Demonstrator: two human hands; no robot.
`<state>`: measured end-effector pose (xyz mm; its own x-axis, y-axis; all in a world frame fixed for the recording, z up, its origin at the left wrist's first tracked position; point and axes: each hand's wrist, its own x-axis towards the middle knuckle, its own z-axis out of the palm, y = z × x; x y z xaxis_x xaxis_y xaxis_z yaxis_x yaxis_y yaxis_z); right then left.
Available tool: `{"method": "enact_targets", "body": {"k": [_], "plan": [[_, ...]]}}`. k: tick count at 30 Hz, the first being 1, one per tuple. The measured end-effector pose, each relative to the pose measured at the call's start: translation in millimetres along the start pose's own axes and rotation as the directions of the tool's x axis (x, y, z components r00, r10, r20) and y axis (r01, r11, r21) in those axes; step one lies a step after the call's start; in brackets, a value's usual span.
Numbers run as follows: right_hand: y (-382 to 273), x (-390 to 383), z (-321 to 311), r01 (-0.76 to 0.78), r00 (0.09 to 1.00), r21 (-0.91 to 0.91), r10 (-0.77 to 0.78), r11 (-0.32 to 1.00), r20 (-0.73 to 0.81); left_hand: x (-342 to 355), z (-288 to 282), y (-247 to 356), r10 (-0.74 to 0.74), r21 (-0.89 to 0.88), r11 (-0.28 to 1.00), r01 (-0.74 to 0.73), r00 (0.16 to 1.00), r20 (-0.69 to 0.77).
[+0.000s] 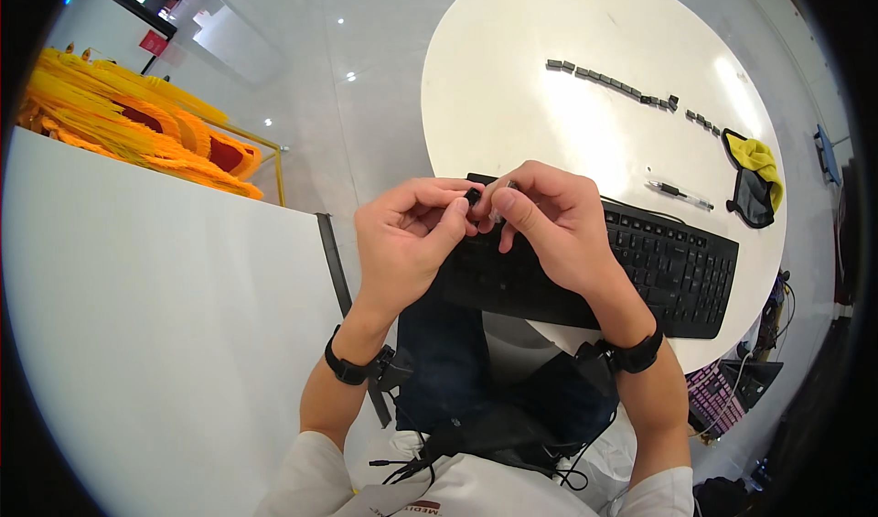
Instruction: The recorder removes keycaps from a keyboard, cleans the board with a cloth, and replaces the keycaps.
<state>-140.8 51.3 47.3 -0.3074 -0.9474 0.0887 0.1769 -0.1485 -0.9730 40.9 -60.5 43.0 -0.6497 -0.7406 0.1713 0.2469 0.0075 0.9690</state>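
Left grip (402, 233) on black piece (472, 197), right forearm (651, 398) over keyboard (681, 274), keycaps (607, 80) beyond

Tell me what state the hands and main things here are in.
Left hand, pinching a small black piece
Right hand, pinching a small clear-looking item
Keyboard, lying flat, partly hidden
Loose keycaps, in a broken row
Pen, lying flat
Yellow cloth, bunched up
Wristbands, fastened
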Motion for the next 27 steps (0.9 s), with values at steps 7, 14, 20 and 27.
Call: {"method": "enact_targets", "body": {"k": [7,14,20,27], "plan": [[3,-1,-3,0.087,0.995,-0.252,-0.094,0.964,-0.016,3,-6,-6,0.084,0.113,0.989,-0.091,0.994,0.071],[5,0,-3,0.108,0.992,-0.319,-0.122,0.941,-0.025,7,0,4,0.246,0.528,0.804,-0.272,0.962,0.122],[-9,5,-19,-0.015,0.979,-0.235,-0.034,0.972,-0.2,49,-9,7,0.412,0.638,0.558,-0.53,0.845,0.342],[-32,18,-72,-0.066,0.872,-0.067,0.025,0.996,-0.488,164,2,-8,0.171,0.629,0.462,-0.626,0.758,0.629]]}}
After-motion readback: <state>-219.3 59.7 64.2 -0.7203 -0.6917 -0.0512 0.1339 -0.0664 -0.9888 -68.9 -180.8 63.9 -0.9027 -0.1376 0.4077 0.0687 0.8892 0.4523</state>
